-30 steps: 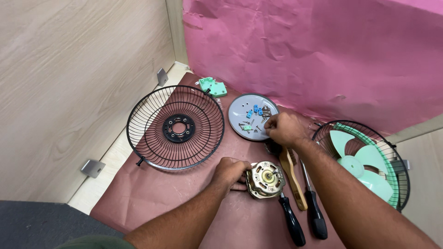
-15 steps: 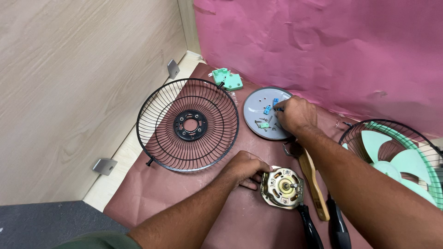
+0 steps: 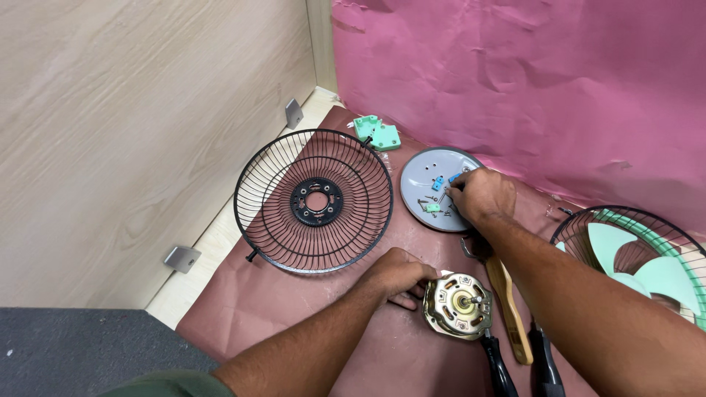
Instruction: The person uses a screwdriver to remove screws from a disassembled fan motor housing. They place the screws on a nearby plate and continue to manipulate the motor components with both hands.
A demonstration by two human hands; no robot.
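Observation:
My left hand (image 3: 397, 275) rests on the pink paper and touches the left side of a round fan motor (image 3: 457, 305) with copper windings. My right hand (image 3: 479, 194) reaches over a grey round plate (image 3: 421, 185) that holds small blue and green parts and screws; its fingertips are pinched at a small part there. What the fingers hold is too small to tell. A black wire fan guard (image 3: 315, 200) lies flat to the left of the plate.
A green plastic piece (image 3: 377, 132) lies behind the guard. A second guard with a green fan blade (image 3: 641, 266) sits at the right. A wooden-handled tool (image 3: 509, 309) and black-handled screwdrivers (image 3: 498, 367) lie under my right forearm. Wooden wall at left.
The view has shifted, so everything sits further right and lower. My right hand stays at the grey plate, fingers working among the small parts. My left hand stays by the motor.

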